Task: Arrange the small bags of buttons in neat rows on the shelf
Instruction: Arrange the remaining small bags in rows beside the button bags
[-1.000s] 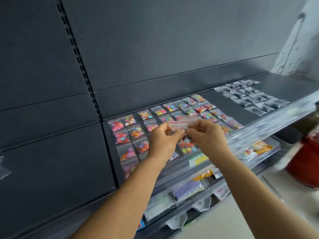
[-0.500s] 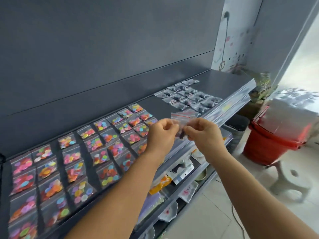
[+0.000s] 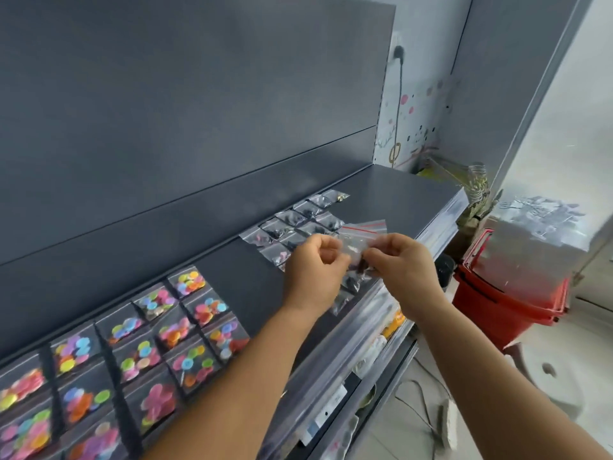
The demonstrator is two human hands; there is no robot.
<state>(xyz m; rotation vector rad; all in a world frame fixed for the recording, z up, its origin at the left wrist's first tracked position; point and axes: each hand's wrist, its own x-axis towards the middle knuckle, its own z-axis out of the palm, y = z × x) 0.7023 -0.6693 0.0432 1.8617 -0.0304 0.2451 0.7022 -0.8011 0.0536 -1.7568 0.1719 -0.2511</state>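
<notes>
The dark shelf (image 3: 398,190) carries dark-button bags (image 3: 292,224) directly beneath both hands. The left hand (image 3: 315,260) and right hand (image 3: 401,260) together pinch 1 clear bag (image 3: 360,239), its red-striped top edge pointing away toward the rows.

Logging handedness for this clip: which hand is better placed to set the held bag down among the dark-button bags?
Probably the right hand. Both hands pinch the clear bag, but the right sits nearer the bare shelf beside the dark-button bags; the left hand hovers over them.
</notes>
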